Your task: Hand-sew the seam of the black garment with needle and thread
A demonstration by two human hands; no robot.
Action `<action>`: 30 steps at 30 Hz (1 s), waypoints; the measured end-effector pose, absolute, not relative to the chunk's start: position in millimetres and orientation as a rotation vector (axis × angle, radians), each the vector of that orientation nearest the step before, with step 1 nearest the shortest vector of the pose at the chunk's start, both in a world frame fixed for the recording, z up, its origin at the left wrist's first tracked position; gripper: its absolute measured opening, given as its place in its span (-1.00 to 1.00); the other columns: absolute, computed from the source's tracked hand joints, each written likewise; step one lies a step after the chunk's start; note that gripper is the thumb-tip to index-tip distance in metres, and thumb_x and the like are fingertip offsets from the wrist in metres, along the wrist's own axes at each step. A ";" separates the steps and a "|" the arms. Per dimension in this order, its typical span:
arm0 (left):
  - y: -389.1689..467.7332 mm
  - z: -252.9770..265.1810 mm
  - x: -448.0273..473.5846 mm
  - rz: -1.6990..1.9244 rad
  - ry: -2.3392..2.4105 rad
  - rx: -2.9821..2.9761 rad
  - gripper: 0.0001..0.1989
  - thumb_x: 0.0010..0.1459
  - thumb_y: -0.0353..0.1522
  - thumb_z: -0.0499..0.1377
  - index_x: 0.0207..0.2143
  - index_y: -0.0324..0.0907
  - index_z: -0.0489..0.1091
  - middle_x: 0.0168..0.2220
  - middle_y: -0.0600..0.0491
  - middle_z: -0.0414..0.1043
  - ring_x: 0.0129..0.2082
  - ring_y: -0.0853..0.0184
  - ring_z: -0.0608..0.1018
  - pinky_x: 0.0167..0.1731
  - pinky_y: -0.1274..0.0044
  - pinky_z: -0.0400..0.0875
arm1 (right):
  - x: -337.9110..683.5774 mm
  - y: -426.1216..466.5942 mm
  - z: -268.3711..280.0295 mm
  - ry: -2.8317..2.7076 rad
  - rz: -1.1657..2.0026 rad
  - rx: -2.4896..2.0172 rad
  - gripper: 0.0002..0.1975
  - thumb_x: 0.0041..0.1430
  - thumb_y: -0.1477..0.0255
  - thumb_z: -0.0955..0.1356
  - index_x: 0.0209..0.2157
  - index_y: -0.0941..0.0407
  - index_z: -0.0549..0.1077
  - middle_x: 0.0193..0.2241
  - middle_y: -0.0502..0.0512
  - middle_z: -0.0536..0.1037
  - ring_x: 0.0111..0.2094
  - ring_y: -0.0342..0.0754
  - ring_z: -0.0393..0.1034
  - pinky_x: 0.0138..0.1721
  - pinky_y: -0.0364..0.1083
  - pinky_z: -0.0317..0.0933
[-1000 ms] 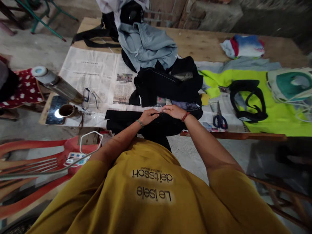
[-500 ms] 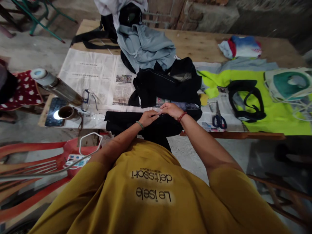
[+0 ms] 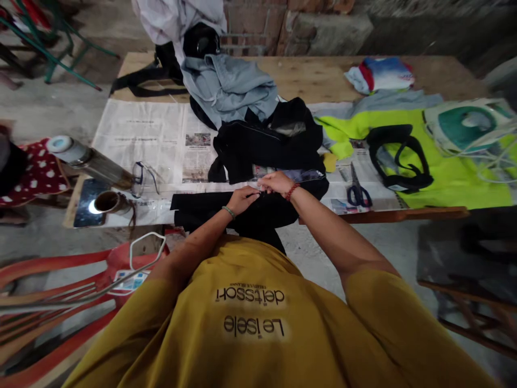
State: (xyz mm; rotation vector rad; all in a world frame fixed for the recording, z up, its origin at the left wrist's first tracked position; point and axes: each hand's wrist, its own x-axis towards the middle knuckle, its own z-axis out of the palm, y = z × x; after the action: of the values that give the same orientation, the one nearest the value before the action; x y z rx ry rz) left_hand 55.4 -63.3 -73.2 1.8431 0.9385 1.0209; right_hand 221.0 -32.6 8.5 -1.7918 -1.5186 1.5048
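Note:
A black garment (image 3: 283,209) lies along the front edge of the table, part of it hanging over toward me. My left hand (image 3: 242,201), with a green bead bracelet at the wrist, pinches a fold of this cloth. Close beside it, almost fingertip to fingertip, my right hand (image 3: 276,183) wears a red bracelet and has thumb and forefinger pressed together just above the cloth. Whatever is in that pinch is too small to make out. Behind both hands, more black clothing (image 3: 266,148) is bunched on newspaper.
Scissors (image 3: 357,188) and a black strap band (image 3: 398,159) lie to the right, near an iron (image 3: 468,126) on a yellow-green garment (image 3: 460,183). Leftward are glasses (image 3: 141,178), a flask (image 3: 92,161), a brown cup (image 3: 111,202) and a phone (image 3: 83,207). A red chair (image 3: 115,258) stands at left.
My view has shifted slightly. Both hands stay close together at the black garment, the right hand's pinch drawn up a little from the cloth.

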 end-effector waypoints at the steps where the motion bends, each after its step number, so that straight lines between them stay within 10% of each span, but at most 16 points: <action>1: -63.3 -72.8 55.4 1.015 0.941 1.845 -0.86 0.14 -0.36 0.18 -0.30 -0.21 0.52 -0.33 0.01 0.52 -0.32 0.38 0.54 -0.22 0.53 0.45 | 220.6 -31.8 7.2 -1.617 1.417 -1.829 -0.81 0.14 0.44 0.34 -0.50 0.21 0.48 -0.64 -0.02 0.44 -0.68 -0.28 0.19 -0.61 -0.23 0.05; 30: -64.3 -75.0 57.9 0.976 1.036 1.823 -0.88 0.14 -0.39 0.17 -0.32 -0.22 0.50 -0.30 0.00 0.52 -0.28 0.38 0.52 -0.16 0.51 0.42 | 206.1 -33.4 -22.6 -1.822 1.059 -1.971 -0.67 0.11 0.35 0.24 -0.68 0.15 0.29 -0.70 0.00 0.27 -0.52 -0.16 0.16 -0.46 -0.18 -0.01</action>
State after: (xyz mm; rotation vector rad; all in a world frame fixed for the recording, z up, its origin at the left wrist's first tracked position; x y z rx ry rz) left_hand 57.9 -64.3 -75.0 1.8229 1.0360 0.9760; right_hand 206.1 -33.4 -22.6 -1.9715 -1.8217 1.0591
